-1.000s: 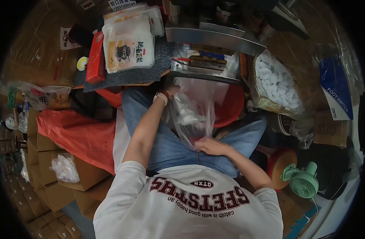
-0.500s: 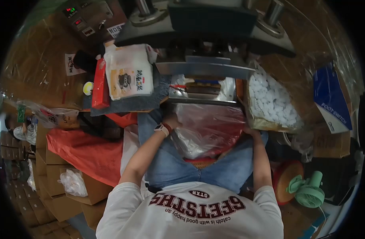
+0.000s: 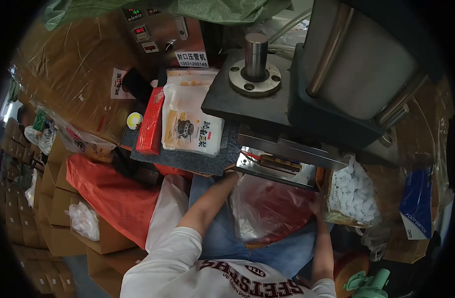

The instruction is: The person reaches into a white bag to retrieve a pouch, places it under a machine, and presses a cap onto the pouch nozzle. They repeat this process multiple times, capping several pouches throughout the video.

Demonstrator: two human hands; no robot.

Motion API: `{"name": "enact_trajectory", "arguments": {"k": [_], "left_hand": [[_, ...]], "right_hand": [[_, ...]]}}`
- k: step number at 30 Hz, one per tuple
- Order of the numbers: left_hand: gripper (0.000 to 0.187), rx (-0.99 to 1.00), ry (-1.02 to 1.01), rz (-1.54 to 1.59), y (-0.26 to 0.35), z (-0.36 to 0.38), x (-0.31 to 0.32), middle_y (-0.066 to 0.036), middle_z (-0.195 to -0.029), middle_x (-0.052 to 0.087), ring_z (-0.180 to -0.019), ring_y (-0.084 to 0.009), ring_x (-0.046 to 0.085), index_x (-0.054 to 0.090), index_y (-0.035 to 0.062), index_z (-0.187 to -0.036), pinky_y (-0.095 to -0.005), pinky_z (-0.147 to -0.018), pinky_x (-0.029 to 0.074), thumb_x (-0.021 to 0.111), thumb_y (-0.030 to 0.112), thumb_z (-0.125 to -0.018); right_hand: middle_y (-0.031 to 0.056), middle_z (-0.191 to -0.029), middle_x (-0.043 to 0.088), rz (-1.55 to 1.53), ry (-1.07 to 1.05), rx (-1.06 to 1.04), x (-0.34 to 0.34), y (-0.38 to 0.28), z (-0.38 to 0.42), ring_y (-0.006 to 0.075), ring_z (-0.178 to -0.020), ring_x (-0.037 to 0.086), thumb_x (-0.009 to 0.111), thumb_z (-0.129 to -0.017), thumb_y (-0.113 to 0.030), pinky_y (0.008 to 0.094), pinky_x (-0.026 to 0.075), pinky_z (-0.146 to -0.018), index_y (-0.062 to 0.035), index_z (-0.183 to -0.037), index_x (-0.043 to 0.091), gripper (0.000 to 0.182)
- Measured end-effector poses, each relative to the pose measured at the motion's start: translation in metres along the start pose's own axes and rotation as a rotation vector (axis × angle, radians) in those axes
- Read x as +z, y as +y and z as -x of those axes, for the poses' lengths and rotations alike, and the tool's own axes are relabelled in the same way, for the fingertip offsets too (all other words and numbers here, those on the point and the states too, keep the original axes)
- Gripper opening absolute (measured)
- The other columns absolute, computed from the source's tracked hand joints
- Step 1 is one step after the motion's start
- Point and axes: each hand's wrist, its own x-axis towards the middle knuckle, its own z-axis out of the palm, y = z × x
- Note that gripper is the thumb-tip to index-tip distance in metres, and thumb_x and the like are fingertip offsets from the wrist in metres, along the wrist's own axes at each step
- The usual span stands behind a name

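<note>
A clear plastic bag (image 3: 242,213) with red material (image 3: 277,206) showing through it lies over my lap, below the metal plate of a press (image 3: 282,169). My left hand (image 3: 233,178) reaches forward to the near corner of the grey mat (image 3: 197,161); its fingers are hidden there. At the bag's right edge is my right hand (image 3: 316,206), next to a box of small white plastic pieces (image 3: 354,193). Its fingers are too dim and covered to make out. On the mat rests a stack of printed white pouches (image 3: 192,129), beside a red box (image 3: 150,124).
The press's dark head (image 3: 336,104) and steel post (image 3: 256,57) stand ahead on the right. A control panel (image 3: 160,32) is at the back left. Cardboard boxes (image 3: 101,265), an orange-red cloth (image 3: 108,203) and a green fan (image 3: 374,285) surround the seat.
The view has shifted, so the press and mat appear lower and further right. My left hand has moved forward from the bag's left side to the mat's corner. My right hand stays by the bag.
</note>
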Motion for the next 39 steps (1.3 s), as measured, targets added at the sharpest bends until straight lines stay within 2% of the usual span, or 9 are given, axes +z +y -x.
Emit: {"name": "enact_trajectory", "arguments": {"k": [3, 8, 17, 22, 26, 30, 33, 37, 39], "left_hand": [[0.045, -0.004, -0.02, -0.01, 0.0, 0.011, -0.004, -0.014, -0.119, 0.057, -0.109, -0.0315, 0.054, 0.055, 0.0092, -0.125, -0.0395, -0.094, 0.041, 0.052, 0.038, -0.089], [0.039, 0.008, -0.014, -0.012, 0.002, 0.021, -0.012, -0.015, -0.113, 0.06, -0.103, -0.0326, 0.057, 0.057, 0.0083, -0.122, -0.0388, -0.09, 0.043, 0.052, 0.032, -0.09], [0.029, 0.173, 0.071, 0.12, 0.044, 0.084, -0.067, -0.017, -0.102, 0.065, -0.092, -0.0344, 0.062, 0.061, 0.0065, -0.117, -0.0377, -0.082, 0.047, 0.053, 0.021, -0.092], [0.019, 0.478, 0.615, 0.668, 0.054, 0.261, -0.087, -0.015, -0.087, 0.067, -0.079, -0.0329, 0.063, 0.066, 0.0052, -0.104, -0.0364, -0.074, 0.049, 0.06, 0.014, -0.089], [0.01, -0.327, 0.917, 0.488, -0.02, 0.387, -0.009, -0.011, -0.07, 0.059, -0.064, -0.0244, 0.057, 0.062, 0.0028, -0.085, -0.0363, -0.062, 0.044, 0.061, 0.013, -0.085], [0.028, -0.99, -0.353, 1.437, -0.101, 0.491, 0.154, -0.002, -0.054, 0.048, -0.047, -0.0118, 0.045, 0.06, 0.0071, -0.073, -0.0293, -0.044, 0.035, 0.057, 0.031, -0.087], [0.025, -0.999, 0.1, 1.611, -0.107, 0.484, 0.214, 0.002, -0.056, 0.047, -0.042, -0.0087, 0.039, 0.057, 0.0104, -0.073, -0.0233, -0.04, 0.029, 0.055, 0.031, -0.087], [0.043, -0.913, 0.601, 1.275, -0.161, 0.407, 0.194, -0.014, -0.117, 0.059, -0.104, -0.0256, 0.058, 0.052, 0.0037, -0.125, -0.0385, -0.088, 0.048, 0.055, 0.031, -0.091], [0.065, -0.311, 0.79, 1.592, -0.217, 0.381, 0.212, -0.009, -0.151, 0.029, -0.137, -0.023, 0.029, 0.022, 0.0058, -0.148, -0.0351, -0.112, 0.027, 0.045, 0.041, -0.099]], "right_hand": [[0.0184, -0.133, 0.052, -1.162, 0.281, -0.583, -0.027, -0.026, -0.034, 0.031, -0.122, 0.051, 0.067, -0.081, -0.026, 0.0359, 0.04, -0.103, -0.0053, -0.125, 0.058, 0.05], [0.0193, -0.134, 0.051, -0.25, 0.126, -0.105, -0.02, -0.038, -0.036, 0.0325, -0.124, 0.048, 0.065, -0.082, -0.023, 0.0384, 0.039, -0.103, -0.0042, -0.127, 0.055, 0.05], [0.021, -0.136, 0.048, -0.226, 0.056, -0.107, -0.042, -0.061, -0.068, 0.0353, -0.127, 0.044, 0.062, -0.085, -0.016, 0.0428, 0.038, -0.103, -0.0023, -0.131, 0.049, 0.05], [0.022, -0.137, 0.046, -0.269, -0.193, 0.005, -0.089, -0.118, -0.073, 0.0369, -0.129, 0.041, 0.061, -0.086, -0.013, 0.0452, 0.037, -0.104, -0.0013, -0.133, 0.046, 0.051], [0.0199, -0.125, 0.052, -0.121, 0.297, -0.264, -0.085, -0.195, 0.013, 0.0374, -0.116, 0.049, 0.061, -0.085, -0.01, 0.0459, 0.038, -0.1, -0.0029, -0.119, 0.056, 0.035], [0.0172, -0.11, 0.058, -0.601, 0.051, -0.453, -0.14, -0.307, 0.079, 0.0336, -0.102, 0.056, 0.057, -0.078, 0.001, 0.0415, 0.046, -0.089, -0.003, -0.11, 0.061, 0.032], [0.0155, -0.103, 0.06, -0.847, -0.02, -0.644, -0.166, -0.379, 0.094, 0.0306, -0.091, 0.061, 0.057, -0.079, 0.004, 0.0351, 0.05, -0.077, -0.0023, -0.11, 0.06, 0.032], [0.0166, -0.102, 0.06, -1.0, -0.433, -0.636, -0.181, -0.468, 0.108, 0.0312, -0.092, 0.06, 0.062, -0.082, -0.001, 0.0345, 0.049, -0.081, -0.0018, -0.115, 0.058, 0.033], [0.0191, -0.116, 0.055, -0.893, -0.504, -0.785, -0.172, -0.513, 0.113, 0.0323, -0.102, 0.057, 0.068, -0.081, -0.014, 0.0362, 0.046, -0.088, -0.0025, -0.128, 0.047, 0.053]]}}
